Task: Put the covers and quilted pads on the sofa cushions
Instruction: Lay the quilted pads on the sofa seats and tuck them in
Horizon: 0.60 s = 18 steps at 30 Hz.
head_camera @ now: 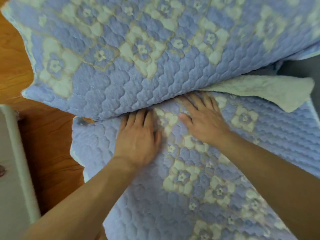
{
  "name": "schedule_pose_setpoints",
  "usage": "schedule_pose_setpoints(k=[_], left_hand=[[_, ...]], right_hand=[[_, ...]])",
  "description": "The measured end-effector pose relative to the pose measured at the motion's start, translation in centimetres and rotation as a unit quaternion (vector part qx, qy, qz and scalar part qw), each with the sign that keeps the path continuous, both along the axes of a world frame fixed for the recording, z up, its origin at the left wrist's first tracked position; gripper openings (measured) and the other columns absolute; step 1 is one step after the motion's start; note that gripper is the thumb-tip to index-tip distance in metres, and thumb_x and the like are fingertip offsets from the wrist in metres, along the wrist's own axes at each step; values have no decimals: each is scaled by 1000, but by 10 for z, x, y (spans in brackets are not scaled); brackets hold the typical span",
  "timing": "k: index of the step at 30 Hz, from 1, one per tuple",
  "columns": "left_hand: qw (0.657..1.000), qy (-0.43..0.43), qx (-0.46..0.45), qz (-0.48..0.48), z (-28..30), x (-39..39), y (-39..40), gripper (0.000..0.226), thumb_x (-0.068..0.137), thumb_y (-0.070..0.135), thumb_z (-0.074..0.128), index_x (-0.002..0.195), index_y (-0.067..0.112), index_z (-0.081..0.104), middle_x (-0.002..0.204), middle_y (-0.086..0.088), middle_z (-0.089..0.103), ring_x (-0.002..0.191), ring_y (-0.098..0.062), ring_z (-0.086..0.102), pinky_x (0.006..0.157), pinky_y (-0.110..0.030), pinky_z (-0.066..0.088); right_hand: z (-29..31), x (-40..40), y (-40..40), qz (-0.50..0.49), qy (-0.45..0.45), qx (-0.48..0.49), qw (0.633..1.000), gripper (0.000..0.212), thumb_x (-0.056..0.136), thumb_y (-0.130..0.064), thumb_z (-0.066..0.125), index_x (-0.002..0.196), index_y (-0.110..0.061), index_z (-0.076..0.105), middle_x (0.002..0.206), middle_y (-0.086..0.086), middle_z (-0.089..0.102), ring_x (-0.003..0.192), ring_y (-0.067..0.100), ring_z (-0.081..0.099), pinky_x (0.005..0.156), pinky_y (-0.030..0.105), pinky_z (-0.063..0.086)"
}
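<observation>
Both forearms reach up-frame; my left hand (138,135) and right hand (202,120) lie flat, fingers straight, gripping nothing, on the blue floral quilted seat pad (199,179); its crease under the upright quilted back cushion (138,58) runs crosswise just beyond the fingertips (left nearer) — I'd tuck forward.

The quilted pads (131,54) were coloured periwinkle blue, patterned with cream flowers outlined in tan. A cream underside (270,91) was shown right of them. Orange-brown wood floor (50,135) was seen left.
</observation>
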State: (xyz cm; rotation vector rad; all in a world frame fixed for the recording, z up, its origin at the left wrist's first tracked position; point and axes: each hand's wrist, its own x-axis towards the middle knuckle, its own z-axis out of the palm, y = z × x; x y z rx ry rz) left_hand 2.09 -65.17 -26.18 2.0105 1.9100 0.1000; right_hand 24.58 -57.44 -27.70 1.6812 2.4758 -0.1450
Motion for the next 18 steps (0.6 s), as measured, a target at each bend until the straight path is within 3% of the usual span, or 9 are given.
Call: schedule_pose_setpoints(k=[3,5,8,11,14,18], left_hand=[[998,-15,-68,-11,-6,26,44,71,96,56,39,153,15,32,152,-12,44,136,-33,44,110,-45,37],[994,-6,-103,-17,-7,52,66,74,95,62,37,153,15,30,154,-12,40,139,-34,40,109,-44,38],[995,6,-101,2,-9,80,78,73,93,64,36,145,12,39,145,-14,50,130,-34,49,100,-41,44],[999,-3,-44,10,-17,87,73,64,93,54,40,139,11,47,133,-14,59,118,-33,57,94,-40,47],[998,-41,47,-30,-28,99,69,62,94,36,37,147,4,44,143,-18,53,128,-33,52,109,-42,42],[998,-30,1,-46,-23,118,92,77,88,51,31,150,4,37,144,-19,51,129,-35,51,106,-44,45]], right_hand=[[4,84,28,-142,-62,40,987,63,96,-56,30,139,-14,49,132,30,51,117,52,48,101,66,39],[14,128,48,-189,-84,17,978,64,96,-55,31,135,-8,49,125,36,53,109,55,52,95,64,41],[31,159,67,-144,-34,49,988,62,96,-50,34,128,0,51,113,34,59,102,50,58,88,58,49],[29,161,61,0,-14,116,993,53,101,-42,35,127,0,57,106,26,62,94,44,60,80,53,52],[18,167,53,70,26,175,982,44,101,-31,47,132,0,55,125,27,53,109,46,53,96,54,45],[17,192,82,-96,103,255,957,46,104,-31,48,142,-3,45,145,33,38,133,48,37,114,54,29]])
